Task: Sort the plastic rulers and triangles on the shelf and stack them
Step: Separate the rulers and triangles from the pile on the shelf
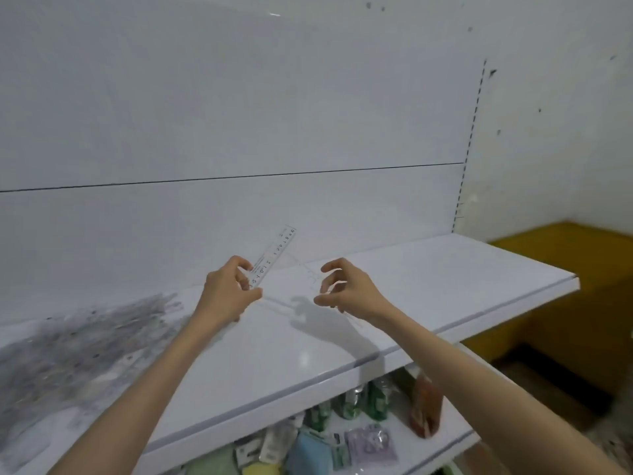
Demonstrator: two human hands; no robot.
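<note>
**Sorting barely begun: one ruler lifted, heap untouched**

A clear plastic ruler (272, 258) is pinched at its lower end by the left hand (227, 289), with fingers and thumb closed on it. It is held above the white shelf (445, 269), just left of the picture's middle, and its free end is tilted toward 1 o'clock. The right hand (346, 289) is held at 3 o'clock from the left one, fingers curled and thumb apart. Faint printed lines (310, 270) are seen between the hands, perhaps a clear triangle; whether anything is gripped there cannot be told.

A tangled grey heap (75, 347) of see-through pieces is spread over the shelf at 8 o'clock. No tidy stack is seen anywhere, so nearly all the sorting is judged to be left.

The ruler is thin, flat and straight-edged, with dark numbers printed along it. The shelf is smooth and glossy, and a shadow of the hands is cast on it. Soft, coloured packets (370, 443) are kept on the lower shelf (455, 437) at 5 o'clock.
</note>
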